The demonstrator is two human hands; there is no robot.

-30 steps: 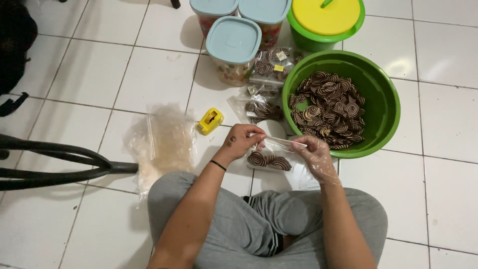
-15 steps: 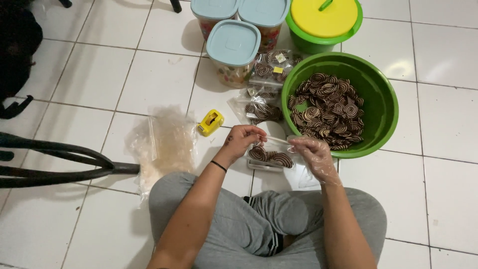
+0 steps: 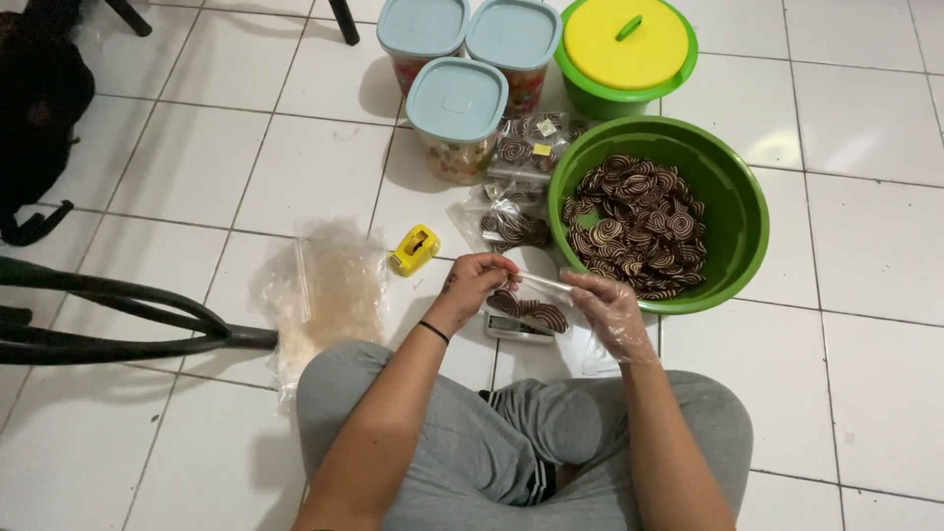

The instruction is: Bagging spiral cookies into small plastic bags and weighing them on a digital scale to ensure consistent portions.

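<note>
Bag held over small scale beside the green plastic basin [image 3: 733, 246].
Left hand [image 3: 479, 285] and plastic-gloved right hand [image 3: 608, 307] pinch shut the clear plastic bag of brown swirl biscuits [image 3: 531, 310]; best keep mouth level, edges aligned.

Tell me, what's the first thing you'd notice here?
The big round green plastic basin full of brown-and-cream swirl cookies, on the white tiled floor at the right. In the middle, the left hand and the right hand, in a clear plastic glove, hold a small clear plastic bag of cookies over a small scale. Behind the basin sits a green bucket with a yellow lid.
</note>
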